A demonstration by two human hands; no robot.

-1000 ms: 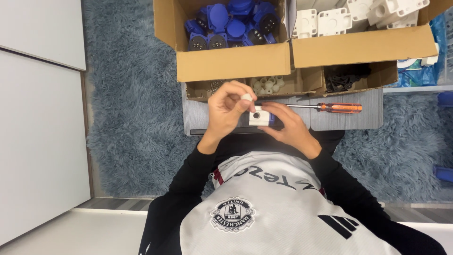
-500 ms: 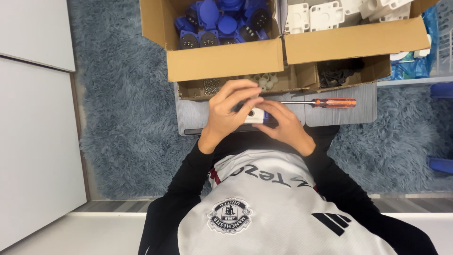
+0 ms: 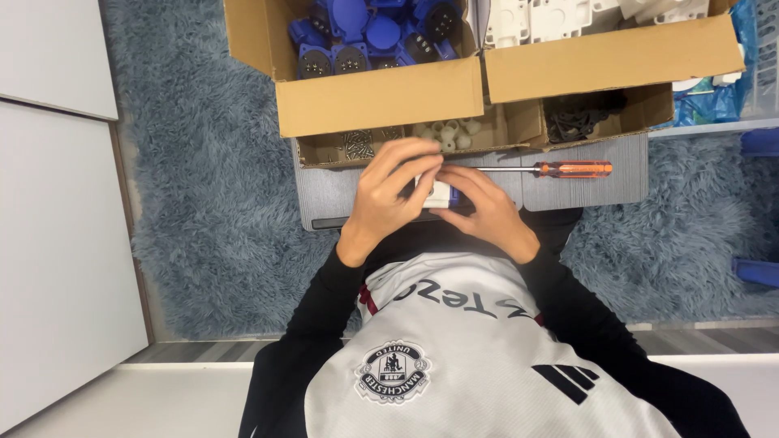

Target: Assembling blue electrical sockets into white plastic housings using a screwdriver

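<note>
The small white plastic housing (image 3: 438, 193) sits pinched between both hands, just on the near side of the orange-handled screwdriver (image 3: 542, 169), over the grey lap board (image 3: 333, 191). A bit of blue shows at its right edge, though most of the part is hidden by fingers. The left hand (image 3: 393, 191) curls over it from above and from the left, fingertips bent down onto its top, so it is grasping the housing. The right hand (image 3: 485, 209) comes in from the other side, thumb and forefinger touching the housing's lower right corner, also gripping it. Both wrists rest close to the person's chest, sleeves black, shirt pale grey.

The screwdriver lies flat on the board, its shaft pointing toward the left hand, its tip hidden behind the fingers. Just beyond the screwdriver stands a shallow cardboard tray (image 3: 519, 126) with compartments: screws (image 3: 357, 143) farthest left, small white caps (image 3: 450, 132) next, black rings (image 3: 580, 113) to the right. Farther beyond are a box of blue round connectors (image 3: 365, 32) and, to its right, a box of white housings (image 3: 560, 16). A shaggy blue-grey rug (image 3: 203, 186) lies under everything.
</note>
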